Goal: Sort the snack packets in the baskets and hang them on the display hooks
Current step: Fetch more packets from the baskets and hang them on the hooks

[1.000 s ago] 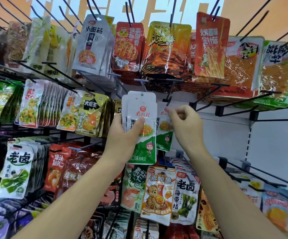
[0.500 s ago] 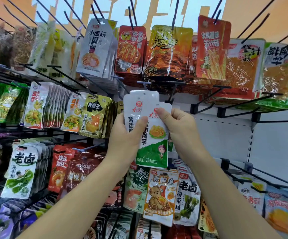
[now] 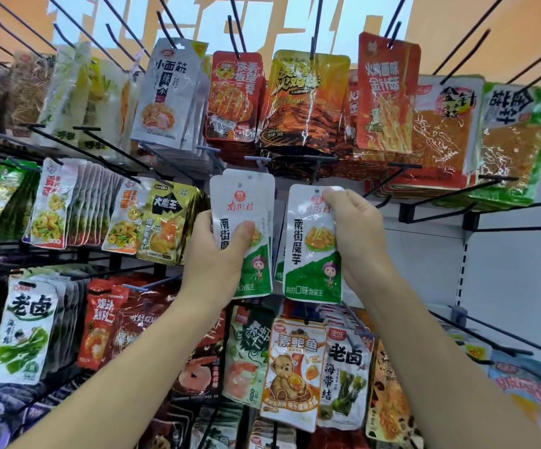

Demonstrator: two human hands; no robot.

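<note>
My left hand [image 3: 217, 251] grips a small stack of white-and-green snack packets [image 3: 242, 202] by their middle, thumb across the front. My right hand [image 3: 355, 228] pinches the top right corner of one more white-and-green packet [image 3: 309, 254] of the same kind, held upright just right of the stack. Both are raised in front of the display rack, just below a black hook [image 3: 314, 165] that sticks out under the upper row. A further packet of this kind shows dimly behind, between the two.
Rows of hanging snack packets fill the rack: red and orange ones [image 3: 308, 98] above, yellow-green ones [image 3: 52, 205] at left, mixed ones [image 3: 295, 374] below. Bare black hooks [image 3: 505, 228] jut from the white back panel at right. No basket is in view.
My right hand has drawn one packet off the stack and moved it right, so the two now sit side by side. The view has shifted slightly down and left.
</note>
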